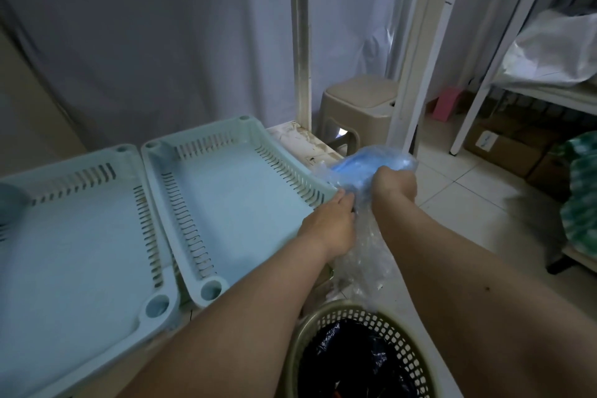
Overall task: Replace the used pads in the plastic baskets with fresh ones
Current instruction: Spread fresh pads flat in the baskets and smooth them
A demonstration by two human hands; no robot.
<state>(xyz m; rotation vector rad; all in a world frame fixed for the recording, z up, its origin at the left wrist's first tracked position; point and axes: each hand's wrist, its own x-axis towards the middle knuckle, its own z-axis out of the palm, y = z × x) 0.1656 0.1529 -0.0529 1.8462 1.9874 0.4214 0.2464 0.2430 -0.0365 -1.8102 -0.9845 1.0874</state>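
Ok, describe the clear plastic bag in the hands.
The bag is thin, clear, crinkled plastic with a blue pad bundled in its upper end. It hangs loosely above the bin, right of the baskets. The left hand grips its middle; the right hand grips the top around the pad.

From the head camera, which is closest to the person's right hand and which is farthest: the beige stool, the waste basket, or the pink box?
From the right hand:
1. Beige stool, just behind it beside the post.
2. Waste basket, below, between the forearms; nearly as close as the stool.
3. Pink box, farthest, on the floor under the right shelf.
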